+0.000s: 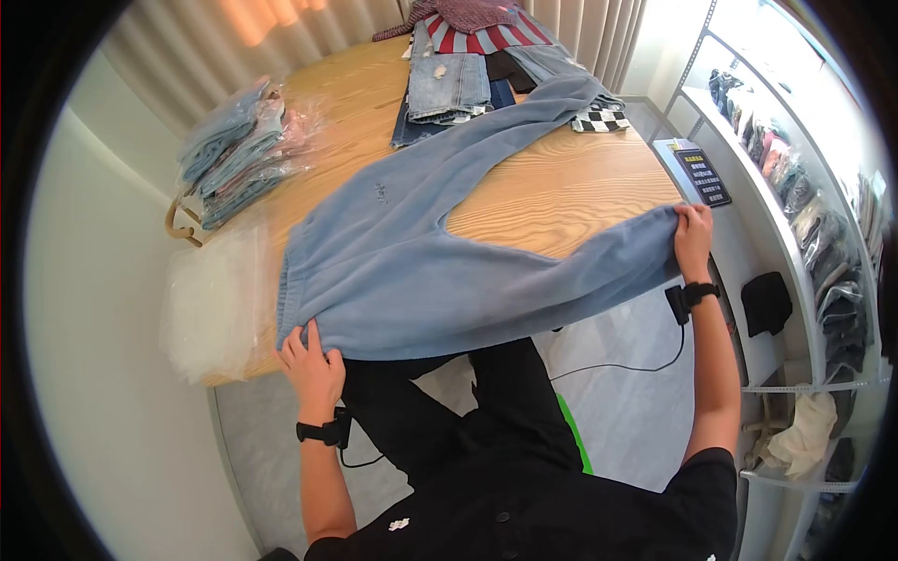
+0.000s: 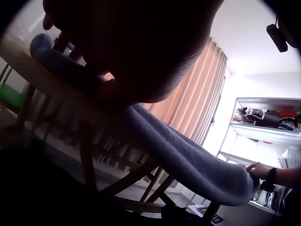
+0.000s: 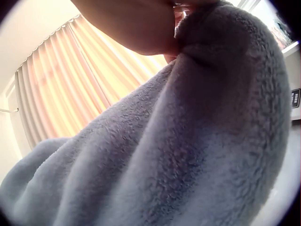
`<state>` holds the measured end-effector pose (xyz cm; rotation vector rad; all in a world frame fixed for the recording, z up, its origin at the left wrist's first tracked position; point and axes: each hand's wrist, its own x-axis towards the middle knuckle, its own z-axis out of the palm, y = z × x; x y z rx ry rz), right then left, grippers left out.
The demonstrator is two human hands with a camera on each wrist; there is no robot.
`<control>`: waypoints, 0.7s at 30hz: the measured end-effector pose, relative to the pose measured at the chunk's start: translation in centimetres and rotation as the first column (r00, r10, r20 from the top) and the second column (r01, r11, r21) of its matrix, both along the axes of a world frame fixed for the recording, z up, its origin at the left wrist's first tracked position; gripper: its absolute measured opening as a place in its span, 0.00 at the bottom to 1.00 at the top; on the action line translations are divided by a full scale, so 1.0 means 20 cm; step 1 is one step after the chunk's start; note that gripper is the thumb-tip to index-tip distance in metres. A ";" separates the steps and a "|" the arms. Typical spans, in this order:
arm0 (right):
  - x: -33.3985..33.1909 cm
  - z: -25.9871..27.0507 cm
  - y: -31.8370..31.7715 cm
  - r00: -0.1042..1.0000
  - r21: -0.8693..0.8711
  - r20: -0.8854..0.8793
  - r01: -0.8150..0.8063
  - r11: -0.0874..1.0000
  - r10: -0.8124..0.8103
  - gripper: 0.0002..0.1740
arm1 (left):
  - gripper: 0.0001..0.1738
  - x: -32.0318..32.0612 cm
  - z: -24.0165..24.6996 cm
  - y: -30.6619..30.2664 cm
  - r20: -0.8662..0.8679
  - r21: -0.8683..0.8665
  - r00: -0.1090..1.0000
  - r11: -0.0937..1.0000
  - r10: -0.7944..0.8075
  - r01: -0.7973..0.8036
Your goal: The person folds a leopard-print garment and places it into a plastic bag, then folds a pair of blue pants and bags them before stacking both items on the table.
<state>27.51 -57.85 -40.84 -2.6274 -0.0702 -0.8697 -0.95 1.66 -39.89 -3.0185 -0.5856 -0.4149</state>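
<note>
Light blue fleecy trousers (image 1: 402, 280) lie spread on the wooden table, waistband at the left, legs parted toward the right. The left hand (image 1: 313, 366) is at the waistband's near corner, fingers on top of the cloth at the table's front edge. At the right, the right hand (image 1: 693, 241) pinches the hem of the nearer leg, which is held out beyond the table edge. The farther leg reaches to the back right of the table. In the right wrist view the fleece (image 3: 141, 155) hangs in folds from the right hand (image 3: 141, 28).
Bagged folded clothes (image 1: 238, 154) stand at the table's left, with clear plastic bags (image 1: 210, 304) nearer. Folded jeans (image 1: 449, 89) and other garments lie at the back. Shelves (image 1: 795, 215) with bagged clothes line the right side. A black cable (image 1: 617, 366) runs below the right wrist.
</note>
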 end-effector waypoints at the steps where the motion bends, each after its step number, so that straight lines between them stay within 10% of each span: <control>1: 0.05 0.03 0.03 0.999 -0.018 0.032 -0.015 1.000 0.015 0.09 | 0.33 0.00 0.00 0.00 0.001 0.025 1.000 0.999 0.025 -0.025; 7: 0.12 0.03 0.21 0.904 -0.264 -0.340 0.171 0.949 -0.258 0.22 | 0.29 0.03 0.16 -0.01 -0.280 -0.046 0.956 0.993 0.093 -0.110; 9: 0.02 0.07 0.36 0.999 -0.330 -0.033 0.003 0.944 -0.015 0.23 | 0.27 0.07 0.25 -0.03 -0.370 -0.032 0.921 0.989 0.124 -0.146; 11: -0.08 0.07 0.51 0.976 -0.188 -0.169 -0.166 0.968 0.135 0.25 | 0.26 0.14 0.35 -0.08 -0.465 -0.020 0.873 0.984 0.148 -0.178; 14: -0.11 -0.05 0.64 0.939 -0.153 -0.313 -0.198 0.968 0.143 0.26 | 0.24 0.38 0.57 -0.26 -0.136 -0.198 0.953 0.950 -0.271 0.242; 17: -0.05 -0.07 0.67 0.952 -0.165 -0.300 -0.116 0.979 0.062 0.28 | 0.24 0.78 0.64 -0.43 0.098 -0.643 0.837 0.608 -0.538 0.466; 21: -0.02 -0.05 0.68 0.950 -0.196 -0.312 -0.035 0.980 -0.029 0.29 | 0.24 1.31 0.38 -0.53 0.202 -0.570 0.760 0.556 -0.618 0.604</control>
